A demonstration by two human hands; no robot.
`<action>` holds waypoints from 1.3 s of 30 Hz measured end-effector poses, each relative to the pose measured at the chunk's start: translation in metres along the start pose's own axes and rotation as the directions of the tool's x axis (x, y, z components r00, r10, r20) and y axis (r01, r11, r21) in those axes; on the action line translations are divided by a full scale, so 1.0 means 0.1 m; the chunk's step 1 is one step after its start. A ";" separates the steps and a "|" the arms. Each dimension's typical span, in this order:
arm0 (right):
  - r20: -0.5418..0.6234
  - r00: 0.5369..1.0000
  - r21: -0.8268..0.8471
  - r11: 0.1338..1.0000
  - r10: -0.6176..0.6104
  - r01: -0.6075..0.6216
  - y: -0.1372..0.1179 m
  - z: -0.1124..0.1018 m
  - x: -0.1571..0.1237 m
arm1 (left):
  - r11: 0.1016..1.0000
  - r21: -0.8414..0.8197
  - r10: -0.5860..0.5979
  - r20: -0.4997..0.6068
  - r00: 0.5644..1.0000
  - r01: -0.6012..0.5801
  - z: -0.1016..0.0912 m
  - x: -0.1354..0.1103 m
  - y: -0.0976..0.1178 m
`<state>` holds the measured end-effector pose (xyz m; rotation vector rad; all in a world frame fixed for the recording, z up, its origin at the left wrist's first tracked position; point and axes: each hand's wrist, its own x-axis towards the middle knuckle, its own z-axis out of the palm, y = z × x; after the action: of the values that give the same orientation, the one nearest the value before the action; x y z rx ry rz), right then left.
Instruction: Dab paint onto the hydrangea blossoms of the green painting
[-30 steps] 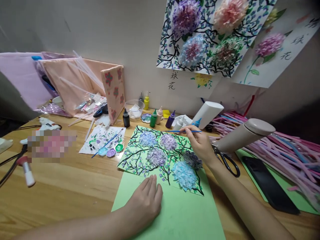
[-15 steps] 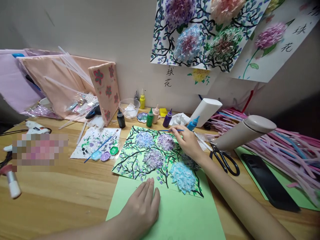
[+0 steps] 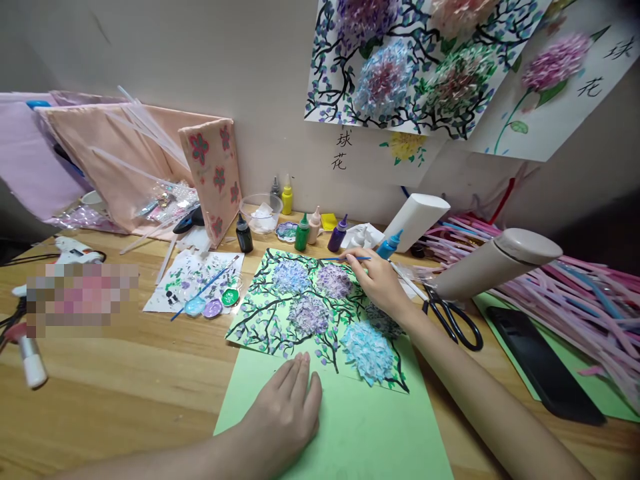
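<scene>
My right hand (image 3: 376,279) pinches a thin blue paintbrush (image 3: 333,259) over the top edge of a painting (image 3: 260,313). The brush tip points left, near the painted branches; whether it touches the paper I cannot tell. Black branches, small purple and green dabs and raised flower heads cover the painting. A light blue flower (image 3: 369,353) sits at its lower right, and my right forearm partly hides a dark flower. My left hand (image 3: 287,403) lies with fingers stretched out on a green sheet (image 3: 370,433), its fingertips at the painting's lower edge.
Left of the painting, a second brush (image 3: 203,293) rests across a stained sheet and paint dishes (image 3: 213,308). Paint bottles (image 3: 301,233) line the back. Scissors (image 3: 453,320), a tilted cup (image 3: 493,263), a black phone (image 3: 545,367) and pipe cleaners are at right; a glue gun (image 3: 77,251) is at left.
The whole view has shifted slightly. Both hands stay almost where they were on the paper, the right still pinching the paintbrush.
</scene>
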<state>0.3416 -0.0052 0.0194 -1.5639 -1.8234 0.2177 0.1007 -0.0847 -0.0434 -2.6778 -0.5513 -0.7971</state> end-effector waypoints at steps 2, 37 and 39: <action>0.005 1.000 -0.001 1.000 -0.005 0.005 0.00 0.00 0.00 | 1.000 -0.001 -0.006 -0.004 1.000 0.006 0.00 0.00 0.00; -0.017 1.000 0.026 0.999 0.022 -0.022 -0.02 -0.06 0.00 | 1.000 0.020 0.012 0.026 1.000 -0.012 0.00 -0.01 -0.01; -0.049 0.999 0.071 0.997 0.016 -0.013 -0.14 -0.10 -0.02 | 1.000 0.017 0.008 0.044 0.999 -0.009 -0.01 -0.02 0.00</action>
<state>0.3366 -0.0134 0.0334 -1.5205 -1.7481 0.2457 0.0986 -0.0854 -0.0443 -2.6861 -0.5542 -0.7291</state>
